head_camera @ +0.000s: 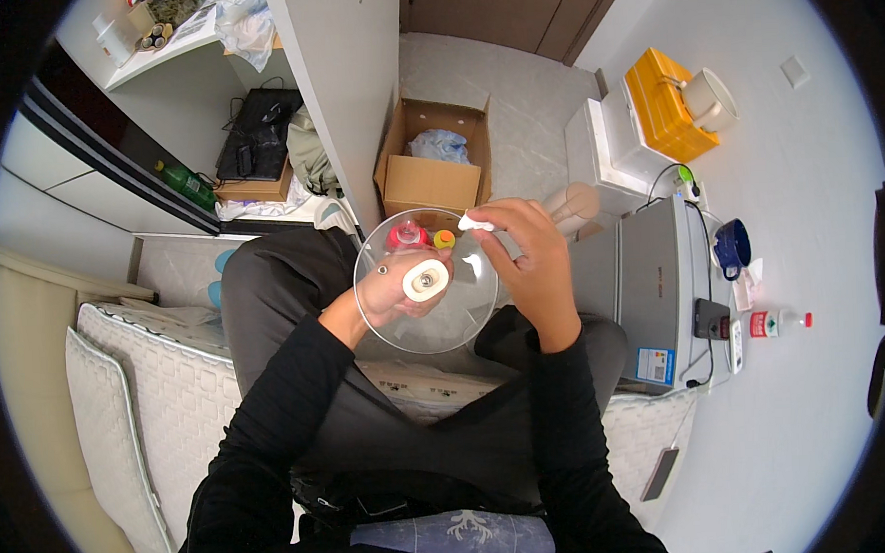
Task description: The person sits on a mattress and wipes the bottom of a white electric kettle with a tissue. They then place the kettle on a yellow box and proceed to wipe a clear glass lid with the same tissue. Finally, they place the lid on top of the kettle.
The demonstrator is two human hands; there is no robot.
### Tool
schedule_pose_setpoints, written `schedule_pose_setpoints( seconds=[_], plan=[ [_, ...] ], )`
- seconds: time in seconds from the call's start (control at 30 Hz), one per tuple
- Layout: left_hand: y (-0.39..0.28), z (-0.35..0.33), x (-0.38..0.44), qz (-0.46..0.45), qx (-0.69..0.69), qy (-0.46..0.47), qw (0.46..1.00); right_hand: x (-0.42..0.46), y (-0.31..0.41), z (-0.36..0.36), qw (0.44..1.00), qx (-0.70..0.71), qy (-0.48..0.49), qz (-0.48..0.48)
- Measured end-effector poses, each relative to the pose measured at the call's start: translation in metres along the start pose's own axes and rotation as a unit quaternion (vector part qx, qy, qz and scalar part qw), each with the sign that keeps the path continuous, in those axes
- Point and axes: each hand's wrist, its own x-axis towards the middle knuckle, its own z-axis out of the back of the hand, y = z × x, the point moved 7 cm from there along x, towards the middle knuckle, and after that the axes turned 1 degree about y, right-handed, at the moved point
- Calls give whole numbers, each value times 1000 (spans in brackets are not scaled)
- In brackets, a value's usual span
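My left hand [388, 287] is behind a round clear glass lid [462, 316] and shows through it. Its fingers are closed around the back of the cream oval knob fitting [414, 285], which has a screw at its centre. A small ringed hole sits in the glass left of the fitting. Between the thumb and fingers of my right hand [533, 262] is a small white wad, maybe tissue [474, 223], at the lid's upper right rim. Through the glass appear a pinkish-red container [406, 236] and a yellow-and-orange cap [444, 238]; what they stand on is hidden.
An open cardboard box [432, 178] with a plastic bag inside stands on the floor ahead. To the right is a small grey fridge [651, 284], with a blue mug [732, 244] and a bottle [777, 323] nearby. A white panel [348, 82] rises at the left.
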Motion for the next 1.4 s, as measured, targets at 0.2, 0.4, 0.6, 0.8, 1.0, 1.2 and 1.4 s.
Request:
schedule_pose_setpoints(
  seconds=[0.2, 0.4, 0.6, 0.8, 1.0, 1.2, 1.4],
  plan=[
    [20, 9, 5, 30, 72, -51, 996, -3, 1, -13, 1000, -6, 12, 25],
    [23, 9, 9, -12, 190, -60, 980, -6, 3, -23, 996, -59, 20, 67],
    [22, 23, 10, 40, 297, -31, 954, -9, 6, -30, 985, -136, 4, 107],
    [15, 21, 11, -8, 420, -17, 907, -8, 5, -30, 983, -143, -18, 116],
    [8, 5, 9, -55, 322, -59, 943, -9, -4, -32, 985, -142, -24, 100],
    [4, 11, 12, -85, 330, -67, 938, -9, -15, -27, 988, -138, -8, 73],
    [2, 19, 9, -48, 240, -125, 961, -11, -22, -24, 990, -138, -6, 27]
  ],
)
